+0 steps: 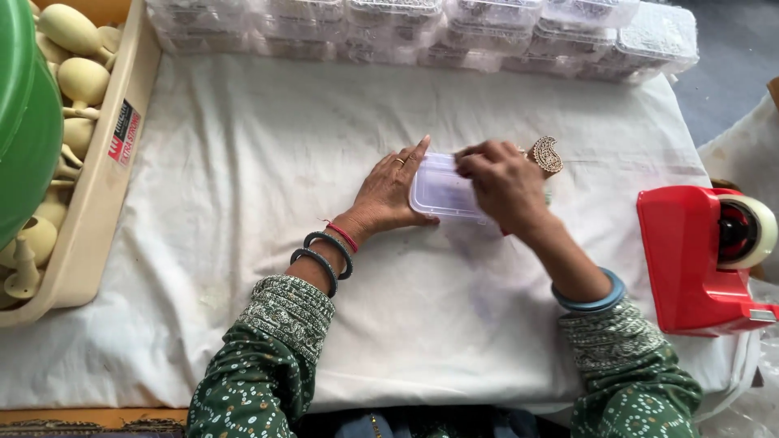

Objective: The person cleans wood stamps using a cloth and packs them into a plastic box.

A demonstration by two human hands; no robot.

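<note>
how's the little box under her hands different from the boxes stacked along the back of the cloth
The small clear box lies alone mid-cloth, pressed between the left hand and right hand; the stacked boxes sit untouched in a row at the far edge. It looks pale inside; they show dark contents. Both are clear lidded plastic.

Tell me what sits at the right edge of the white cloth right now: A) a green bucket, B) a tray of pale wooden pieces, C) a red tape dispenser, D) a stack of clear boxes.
C: the red tape dispenser stands at the cloth's right edge, beyond the right hand, which rests with the left hand on a small clear plastic box.
</note>
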